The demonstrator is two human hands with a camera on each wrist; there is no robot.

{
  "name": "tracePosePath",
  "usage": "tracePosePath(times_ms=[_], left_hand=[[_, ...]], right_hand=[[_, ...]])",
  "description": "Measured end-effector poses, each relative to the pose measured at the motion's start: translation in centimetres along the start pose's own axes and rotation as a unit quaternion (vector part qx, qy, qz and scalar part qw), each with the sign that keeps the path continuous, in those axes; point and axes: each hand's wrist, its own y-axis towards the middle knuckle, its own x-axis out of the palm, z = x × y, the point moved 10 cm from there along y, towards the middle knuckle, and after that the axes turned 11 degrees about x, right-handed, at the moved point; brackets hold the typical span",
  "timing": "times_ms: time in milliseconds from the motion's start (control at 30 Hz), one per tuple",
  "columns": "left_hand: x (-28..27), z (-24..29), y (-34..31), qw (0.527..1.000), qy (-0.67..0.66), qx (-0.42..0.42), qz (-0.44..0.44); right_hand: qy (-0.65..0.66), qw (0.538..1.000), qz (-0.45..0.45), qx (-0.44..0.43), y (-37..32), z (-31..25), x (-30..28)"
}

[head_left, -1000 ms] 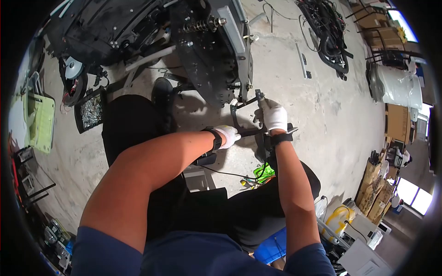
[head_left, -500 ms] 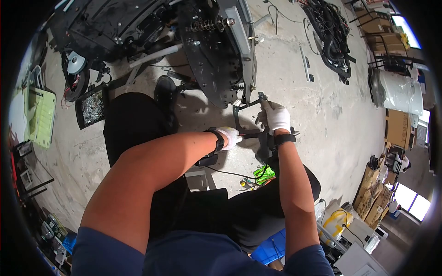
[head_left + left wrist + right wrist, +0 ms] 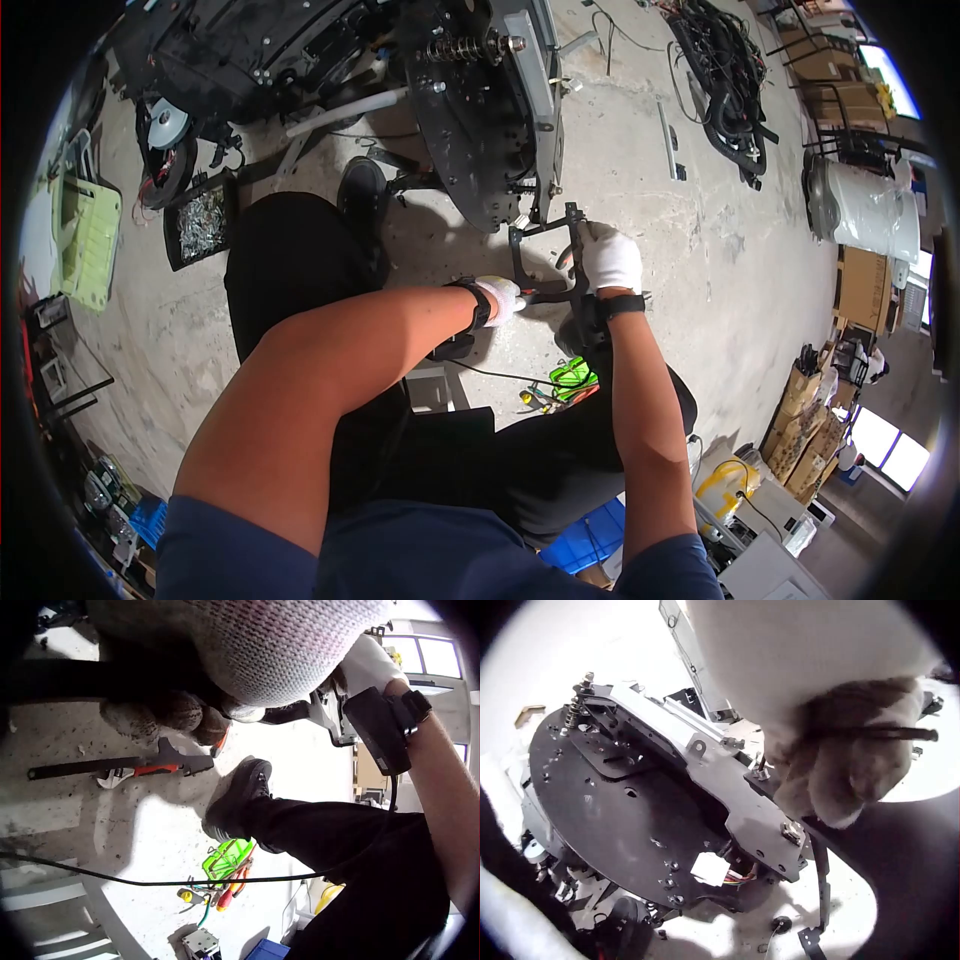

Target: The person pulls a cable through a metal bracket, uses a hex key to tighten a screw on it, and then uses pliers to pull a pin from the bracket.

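In the head view my gloved left hand point(image 3: 500, 298) grips one end of a black metal bracket point(image 3: 545, 297), a frame of joined flat bars. The left wrist view shows those fingers curled under a dark bar point(image 3: 56, 681). My gloved right hand point(image 3: 612, 258) is at the bracket's right-hand bar, whose top end point(image 3: 573, 212) stands out past the fingers. In the right wrist view its fingers curl round a thin black rod point(image 3: 900, 734), with one end sticking out. Just beyond the hands stands a large black vehicle chassis point(image 3: 470, 150) with a coil spring point(image 3: 465, 50).
An adjustable wrench point(image 3: 116, 778) lies on the floor beside a long dark tool point(image 3: 82, 768). Bright green packaging point(image 3: 573, 375) and hand tools lie by my right leg, under a black cable point(image 3: 500, 376). At left is a tray of small metal parts point(image 3: 203, 225); a wiring bundle point(image 3: 725, 95) lies at far right.
The chassis and floor have shifted right in the head view. My right hand has turned slightly, baring more of the bracket's bar, and the pale rod beyond that wrist is mostly hidden. The left hand keeps its grip.
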Motion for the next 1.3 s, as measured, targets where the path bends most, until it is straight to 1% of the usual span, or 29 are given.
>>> tracePosePath(times_ms=[33, 100, 233, 333, 400, 533, 600, 633, 667, 700, 733, 767, 833, 867, 933, 967, 1000, 1067, 1100, 1167, 1200, 1233, 1300], left_hand=[[0.0, -0.1, 0.1, 1.000, 0.002, -0.004, 0.003], [0.0, -0.2, 0.2, 1.000, 0.005, -0.007, 0.007], [-0.2, -0.2, 0.2, 1.000, 0.013, -0.011, 0.011], [-0.2, 0.0, 0.2, 1.000, 0.006, -0.011, 0.013], [-0.3, 0.1, 0.1, 1.000, 0.000, -0.013, 0.012], [-0.5, 0.2, 0.1, 1.000, -0.010, -0.006, 0.024], [-0.6, 0.3, 0.2, 0.999, -0.014, -0.004, 0.029], [-0.5, 0.2, 0.2, 1.000, -0.008, -0.008, 0.020], [-0.4, 0.2, 0.2, 1.000, -0.003, -0.011, 0.010], [-0.5, 0.2, 0.3, 1.000, -0.004, -0.011, 0.011], [-0.5, 0.2, 0.3, 1.000, -0.010, -0.009, 0.013], [-0.5, 0.3, 0.3, 1.000, -0.016, -0.007, 0.016], [-0.8, 0.5, 0.0, 1.000, -0.017, -0.002, 0.016], [-0.8, 0.6, -0.1, 1.000, -0.018, 0.001, 0.016], [-0.8, 0.6, -0.2, 1.000, -0.014, -0.004, 0.015], [-0.8, 0.6, -0.2, 1.000, -0.011, -0.009, 0.013], [-0.8, 0.6, -0.2, 1.000, -0.010, -0.009, 0.014], [-0.5, 0.3, -0.1, 0.999, -0.025, -0.026, 0.000], [-0.5, 0.2, 0.0, 0.999, -0.024, -0.025, 0.000], [-0.6, 0.2, 0.2, 1.000, -0.014, -0.021, 0.008], [-0.6, 0.3, 0.2, 1.000, -0.013, -0.020, 0.008], [-0.8, 0.4, 0.1, 1.000, -0.007, -0.015, 0.009], [-0.8, 0.4, 0.2, 1.000, 0.001, -0.010, 0.010]], right_hand=[[-0.001, 1.000, 0.000, 0.000, -0.1, -0.1, 0.0], [-0.027, 0.999, 0.042, -0.022, -0.4, -0.7, -0.7], [-0.033, 0.998, 0.044, -0.025, -0.6, -1.1, -0.6], [-0.049, 0.998, 0.023, -0.022, -0.5, -1.2, 0.3], [-0.068, 0.996, 0.041, -0.028, -0.7, -1.6, 0.3], [-0.052, 0.998, 0.025, -0.015, -0.7, -1.3, -0.1], [0.019, 0.996, 0.080, -0.023, -0.3, -0.8, -1.2], [0.017, 0.996, 0.079, -0.025, -0.3, -0.8, -1.5], [0.100, 0.995, 0.022, 0.008, -0.2, -0.1, -1.1], [0.182, 0.982, -0.035, 0.042, -0.2, 0.4, -0.5], [0.230, 0.970, -0.065, 0.051, 0.1, 0.9, 0.4], [0.229, 0.970, -0.064, 0.051, 0.1, 1.0, 0.4], [0.329, 0.935, -0.094, 0.091, -0.4, 1.2, 0.6], [0.329, 0.935, -0.094, 0.091, -0.4, 1.2, 0.7], [0.469, 0.862, -0.130, 0.143, -0.4, 1.9, 1.8], [0.469, 0.862, -0.130, 0.142, -0.1, 2.4, 2.3], [0.568, 0.790, -0.172, 0.154, 0.4, 2.9, 3.8], [0.723, 0.613, -0.265, 0.178, 1.4, 3.4, 6.8], [0.723, 0.613, -0.263, 0.178, 1.2, 3.4, 6.5], [0.784, 0.532, -0.302, 0.105, 0.6, 1.6, 5.0], [0.765, 0.563, -0.293, 0.110, -0.1, 1.1, 3.9], [0.765, 0.563, -0.292, 0.110, -0.8, 0.5, 3.0], [0.750, 0.589, -0.281, 0.107, -1.9, -0.1, 1.9]])
